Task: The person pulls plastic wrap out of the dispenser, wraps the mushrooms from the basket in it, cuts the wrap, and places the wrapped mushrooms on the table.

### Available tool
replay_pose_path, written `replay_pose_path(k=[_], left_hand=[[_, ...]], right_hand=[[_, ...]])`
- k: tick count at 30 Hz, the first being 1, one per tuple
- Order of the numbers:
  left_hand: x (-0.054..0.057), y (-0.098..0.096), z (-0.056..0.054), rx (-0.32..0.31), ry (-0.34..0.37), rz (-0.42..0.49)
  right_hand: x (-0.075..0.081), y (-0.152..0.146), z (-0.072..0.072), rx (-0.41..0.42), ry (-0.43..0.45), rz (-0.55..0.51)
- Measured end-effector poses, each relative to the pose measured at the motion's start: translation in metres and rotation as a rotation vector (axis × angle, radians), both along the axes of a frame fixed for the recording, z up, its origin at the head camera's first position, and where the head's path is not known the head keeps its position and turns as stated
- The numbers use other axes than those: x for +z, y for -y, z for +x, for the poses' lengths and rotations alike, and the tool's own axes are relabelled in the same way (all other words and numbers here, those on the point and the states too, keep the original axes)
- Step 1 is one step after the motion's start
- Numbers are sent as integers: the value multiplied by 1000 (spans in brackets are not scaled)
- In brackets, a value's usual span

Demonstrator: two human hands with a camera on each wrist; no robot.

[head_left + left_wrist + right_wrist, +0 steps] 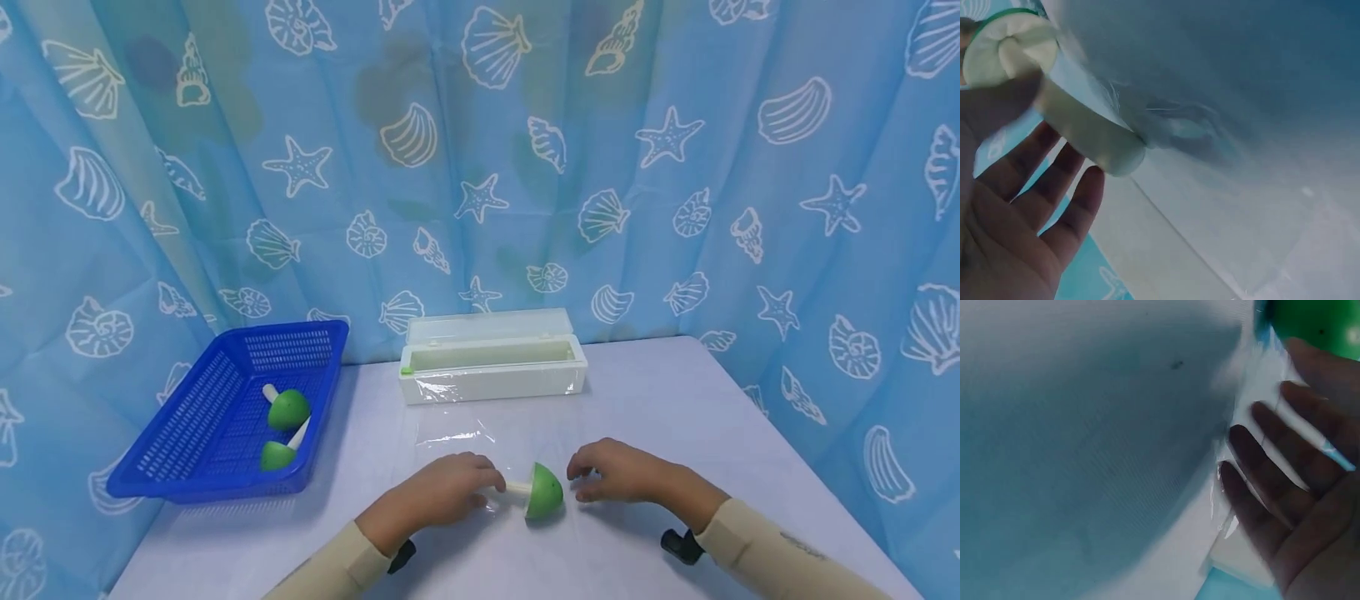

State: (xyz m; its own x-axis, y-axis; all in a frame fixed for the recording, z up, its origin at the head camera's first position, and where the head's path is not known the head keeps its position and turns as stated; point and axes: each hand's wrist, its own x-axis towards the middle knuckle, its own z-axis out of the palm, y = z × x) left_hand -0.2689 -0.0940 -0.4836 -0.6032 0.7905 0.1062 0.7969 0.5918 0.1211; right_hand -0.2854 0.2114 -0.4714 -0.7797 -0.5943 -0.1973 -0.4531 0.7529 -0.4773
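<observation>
A toy mushroom [546, 492] with a green cap and pale stem lies on its side on clear plastic film [457, 429] at the front of the table. My left hand [450, 490] is at its stem. In the left wrist view the thumb crosses the stem [1094, 134], with fingers behind it. My right hand [622, 472] is just right of the cap, apart from it, its fingers loosely spread and holding nothing. The film runs back to a white cling film box [495, 385], whose lid stands up.
On the left is a blue plastic basket [225, 487] with two more green mushrooms [288, 410] inside. A blue shell-patterned curtain [480, 242] hangs behind the white table [652, 383].
</observation>
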Motion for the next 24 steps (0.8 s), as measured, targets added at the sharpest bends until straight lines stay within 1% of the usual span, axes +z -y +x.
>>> replay_pose_path(k=[2, 5, 6, 9, 11, 14, 16, 18, 21, 24], left_hand=[[2, -3, -4, 21, -5, -8], [4, -5, -9, 15, -38, -23], [5, -4, -10, 16, -36, -23], [9, -1, -14, 37, -6, -9], [13, 2, -17, 63, 18, 12], [16, 2, -21, 108, 74, 48], [14, 0, -24, 125, 108, 58], [10, -2, -26, 141, 127, 49], [4, -5, -27, 166, 127, 20], [4, -7, -25, 191, 110, 0]], right_hand=[[-4, 0, -1, 6, -12, 32], [-6, 1, -2, 14, -32, 40], [-7, 1, -3, 21, -39, 39], [-9, 3, -3, 31, -51, 47], [-10, 3, -3, 35, -59, 62], [-9, 3, -3, 26, -62, 83], [-9, 3, -3, 24, -62, 88], [-9, 3, -3, 19, -59, 89], [-9, 4, -1, 14, -54, 96], [-9, 6, 3, 16, -67, 119]])
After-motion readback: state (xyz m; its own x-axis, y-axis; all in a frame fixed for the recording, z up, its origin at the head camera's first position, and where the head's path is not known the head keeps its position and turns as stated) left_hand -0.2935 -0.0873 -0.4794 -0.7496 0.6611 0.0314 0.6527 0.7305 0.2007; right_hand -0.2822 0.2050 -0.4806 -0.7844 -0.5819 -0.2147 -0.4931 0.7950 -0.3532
